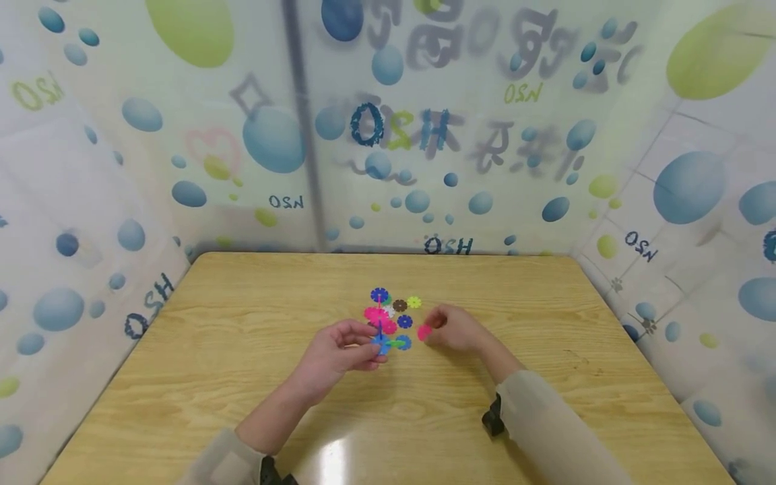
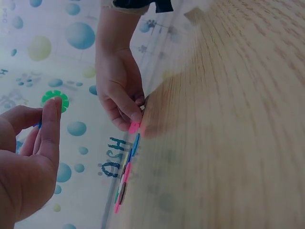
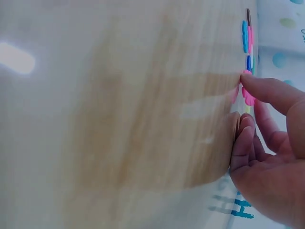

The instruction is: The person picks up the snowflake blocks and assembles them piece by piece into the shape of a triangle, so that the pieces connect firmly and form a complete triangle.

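Note:
My left hand (image 1: 339, 350) pinches a light blue notched plastic disc (image 1: 380, 346) above the table. A green disc (image 1: 395, 343), edge-on in the head view, joins its side; the left wrist view shows this green disc (image 2: 64, 102) beyond the fingertips. Above the light blue disc, a dark blue disc (image 1: 380, 330) stands edge-on, in line with pink and blue ones. Fingers hide part of the held piece. To the right, my right hand (image 1: 453, 328) pinches a pink disc (image 1: 424, 333) between thumb and fingers, low at the tabletop.
Between and beyond the hands lie several loose discs, among them a yellow disc (image 1: 414, 302), a brown disc (image 1: 400, 306) and a blue disc (image 1: 405, 321). The wooden table (image 1: 242, 323) ends at a patterned curtain (image 1: 400, 222) at the back.

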Demonstrator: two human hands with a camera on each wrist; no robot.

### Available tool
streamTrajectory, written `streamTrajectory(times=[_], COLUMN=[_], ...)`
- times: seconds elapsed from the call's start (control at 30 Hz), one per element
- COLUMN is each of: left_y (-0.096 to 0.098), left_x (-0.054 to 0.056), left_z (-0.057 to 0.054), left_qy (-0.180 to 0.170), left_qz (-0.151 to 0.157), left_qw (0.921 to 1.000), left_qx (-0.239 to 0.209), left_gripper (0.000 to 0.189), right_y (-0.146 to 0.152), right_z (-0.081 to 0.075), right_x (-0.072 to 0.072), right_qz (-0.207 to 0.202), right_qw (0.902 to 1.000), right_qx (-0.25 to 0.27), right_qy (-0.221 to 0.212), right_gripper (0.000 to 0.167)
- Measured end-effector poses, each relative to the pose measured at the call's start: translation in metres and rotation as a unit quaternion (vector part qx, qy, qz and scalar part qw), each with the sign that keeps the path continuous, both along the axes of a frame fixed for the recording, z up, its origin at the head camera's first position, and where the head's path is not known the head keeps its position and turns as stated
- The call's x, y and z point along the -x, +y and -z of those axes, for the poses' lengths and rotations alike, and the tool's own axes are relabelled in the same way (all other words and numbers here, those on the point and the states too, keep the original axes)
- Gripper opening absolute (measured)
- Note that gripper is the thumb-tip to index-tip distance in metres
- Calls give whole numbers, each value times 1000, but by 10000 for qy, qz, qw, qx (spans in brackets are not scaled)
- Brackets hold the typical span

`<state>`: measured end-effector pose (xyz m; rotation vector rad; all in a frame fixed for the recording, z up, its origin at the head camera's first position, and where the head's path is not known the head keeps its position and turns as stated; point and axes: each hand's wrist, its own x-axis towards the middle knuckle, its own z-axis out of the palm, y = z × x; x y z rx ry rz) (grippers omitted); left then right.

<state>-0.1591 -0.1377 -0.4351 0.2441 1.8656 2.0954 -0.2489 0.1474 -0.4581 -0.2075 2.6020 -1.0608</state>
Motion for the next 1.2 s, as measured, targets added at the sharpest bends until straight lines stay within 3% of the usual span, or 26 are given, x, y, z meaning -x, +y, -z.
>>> streamTrajectory(times=[0.33,0.47,0.6,0.8,0.93,1.2], left_y=[2,3,4,6,7,9], left_x=[-2,-2,-3,-4,-4,-5], left_z=[2,2,1,1,2,2], left_qy=[16,2,-24,-83,-87,-33], left_qz=[-21,-22,-37,-46,-13,-2], left_qw=[10000,10000,10000,10000,10000,10000], left_qx=[-16,-28,-28,-1,-5,-41], left_gripper=[35,34,34,35,35,34], right_y=[13,20,23,21,16,8], right_z=[0,-2,-8,-22,-29,-35], right_x=[-28,-42,-58,-76,-82,-86], right_qz=[48,-44,-77,115,181,193], right_qw=[9988,9962,9866,9631,9544,9485], right_qx=[364,817,1628,2683,2966,3129], right_qy=[336,306,128,-204,-289,-461], right_gripper=[16,12,17,30,34,36])
